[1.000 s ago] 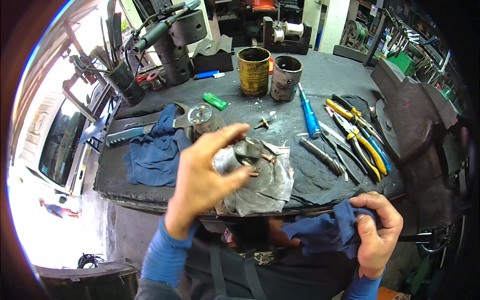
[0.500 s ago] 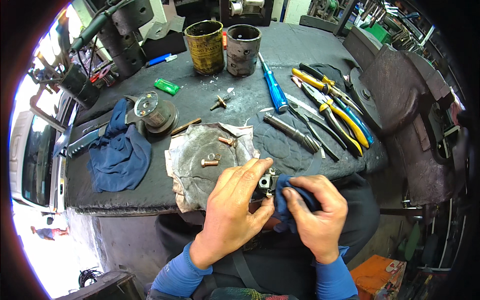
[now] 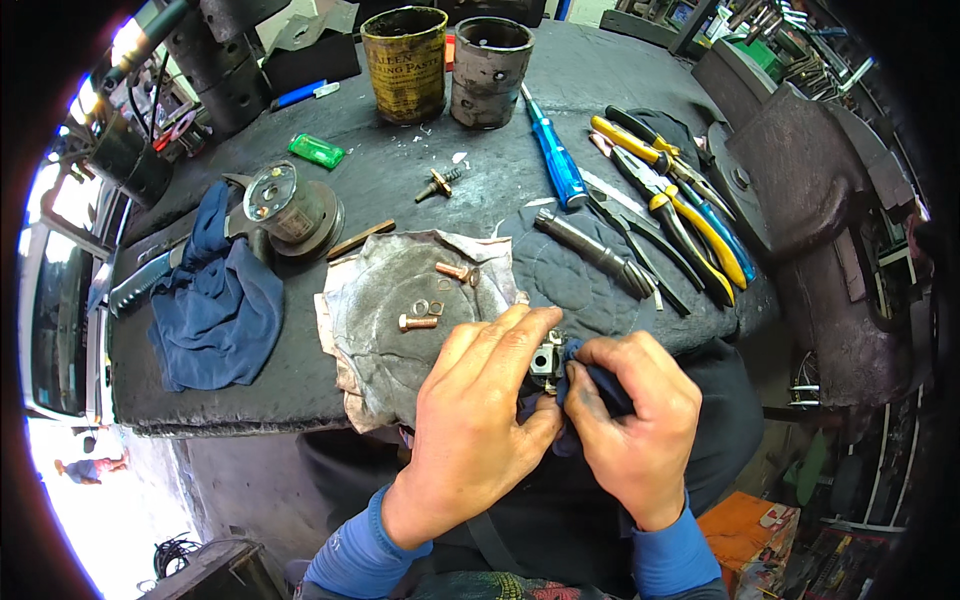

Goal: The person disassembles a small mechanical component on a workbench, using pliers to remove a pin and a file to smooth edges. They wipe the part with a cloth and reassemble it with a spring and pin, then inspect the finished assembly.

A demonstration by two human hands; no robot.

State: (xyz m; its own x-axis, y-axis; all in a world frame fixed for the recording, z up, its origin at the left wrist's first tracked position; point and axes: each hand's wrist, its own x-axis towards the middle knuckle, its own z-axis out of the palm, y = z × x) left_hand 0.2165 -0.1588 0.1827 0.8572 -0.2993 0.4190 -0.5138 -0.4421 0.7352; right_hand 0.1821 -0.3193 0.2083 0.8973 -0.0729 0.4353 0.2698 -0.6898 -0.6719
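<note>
Head: left hand (image 3: 465,425) holds a metal part (image 3: 545,362), right hand (image 3: 645,430) pinches a blue cloth (image 3: 610,388). Wiping seems in hand; the next stroke needs steady support.

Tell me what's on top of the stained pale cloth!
Two copper-coloured bolts and a few small rings lie on the stained pale cloth. The left hand hides its lower right part, so anything there can't be seen.

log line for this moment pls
left hand: holds small metal part | right hand: blue cloth against it | grey rag: two bolts
</note>
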